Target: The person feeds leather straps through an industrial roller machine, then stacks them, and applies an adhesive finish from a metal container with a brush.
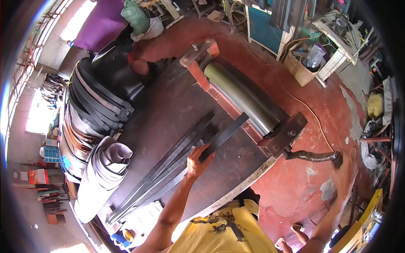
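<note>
My left hand [198, 160] is closed around a flat black strip [230, 130] that looks like leather. The strip's far end reaches the rollers of a hand-cranked roller machine [244, 99], which has a red frame and a shiny metal roller. My right hand [344, 170], slightly blurred, grips the end of the machine's crank handle [310, 156] off the table's right edge. More long dark strips [164, 177] lie in a loose bundle on the table to the left of my left hand.
The dark worktable [164, 105] carries a pale rolled sheet [107, 168] and a large stack of black strips and sheets [93, 97] on its left. Beyond, on the red floor [291, 185], are a cardboard box [299, 69] and a wooden bench [337, 38]. A cable runs across the floor.
</note>
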Available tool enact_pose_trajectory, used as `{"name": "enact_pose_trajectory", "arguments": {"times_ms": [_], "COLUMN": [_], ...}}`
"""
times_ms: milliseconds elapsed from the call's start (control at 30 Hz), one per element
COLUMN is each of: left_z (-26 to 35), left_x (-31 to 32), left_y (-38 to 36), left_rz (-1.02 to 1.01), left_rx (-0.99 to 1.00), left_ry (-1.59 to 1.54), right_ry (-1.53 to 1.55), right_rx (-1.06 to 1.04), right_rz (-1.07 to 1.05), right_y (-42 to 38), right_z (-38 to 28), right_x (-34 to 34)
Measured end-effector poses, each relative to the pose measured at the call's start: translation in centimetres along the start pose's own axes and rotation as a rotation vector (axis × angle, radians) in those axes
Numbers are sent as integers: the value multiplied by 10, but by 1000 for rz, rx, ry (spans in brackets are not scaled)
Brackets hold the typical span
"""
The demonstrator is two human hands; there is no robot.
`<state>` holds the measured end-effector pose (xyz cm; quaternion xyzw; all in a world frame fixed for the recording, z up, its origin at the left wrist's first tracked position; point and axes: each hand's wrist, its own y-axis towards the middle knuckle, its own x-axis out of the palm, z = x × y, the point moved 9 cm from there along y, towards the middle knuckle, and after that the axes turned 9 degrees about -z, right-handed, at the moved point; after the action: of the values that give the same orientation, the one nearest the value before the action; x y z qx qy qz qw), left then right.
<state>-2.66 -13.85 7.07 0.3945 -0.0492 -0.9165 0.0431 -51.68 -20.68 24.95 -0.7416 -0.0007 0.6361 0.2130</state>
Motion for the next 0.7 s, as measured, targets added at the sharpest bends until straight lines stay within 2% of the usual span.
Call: {"name": "enact_pose_trajectory", "arguments": {"times_ms": [100, 300, 400, 433, 500, 567, 633, 700], "left_z": [-3, -9, -8, -9, -12, -12, -10, -8], "left_x": [-4, -19, -30, -32, -37, -43, -47, -51], "left_y": [-12, -33, -44, -47, -52, -55, -62, -63], "left_rz": [46, 71, 90, 70, 35, 24, 23, 32], "left_rx": [26, 64, 104, 98, 91, 104, 115, 142], "left_ry": [15, 106, 185, 196, 215, 221, 227, 228], "right_ry": [3, -125, -133, -132, -115, -96, -96, -119], "right_rx": [-30, -196, -96, -123, -157, -143, -120, -95], "right_rz": [-25, 195, 130, 156, 193, 126, 19, -126], "right_y": [4, 20, 68, 95, 161, 207, 215, 183], "right_z": [3, 19, 35, 51, 92, 115, 114, 93], "right_x": [3, 6, 17, 30, 82, 176, 292, 415]}}
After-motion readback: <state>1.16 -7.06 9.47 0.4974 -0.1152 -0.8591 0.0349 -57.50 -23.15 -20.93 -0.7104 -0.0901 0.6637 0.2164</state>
